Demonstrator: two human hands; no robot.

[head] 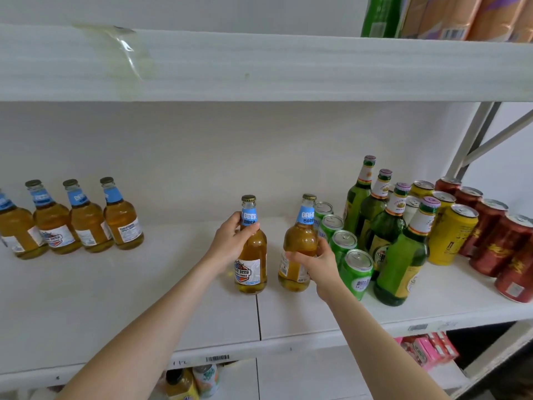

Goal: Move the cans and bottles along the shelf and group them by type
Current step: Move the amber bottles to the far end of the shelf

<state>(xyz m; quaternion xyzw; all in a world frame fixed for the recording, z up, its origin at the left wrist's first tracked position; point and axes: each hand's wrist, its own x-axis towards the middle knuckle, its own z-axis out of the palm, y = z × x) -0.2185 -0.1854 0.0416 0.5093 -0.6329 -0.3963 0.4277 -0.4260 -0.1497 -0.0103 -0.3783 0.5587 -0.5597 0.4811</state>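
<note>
My left hand (230, 241) and right hand (317, 262) each clasp an amber glass beer bottle (251, 255), nine o'clock of the green cans (356, 272); heavy, slick, breakable, I'd grip the shoulders.

You stood before a white shelving unit against a pale wall (230, 145), in soft, even light. Above your grip ran the upper board (259, 64), a strip of clear tape (129, 50) peeling on its edge. Right of your grip rose grey metal braces (473, 140); below it, the shelf board (115, 298) bore a barcode sticker (217, 358).
</note>
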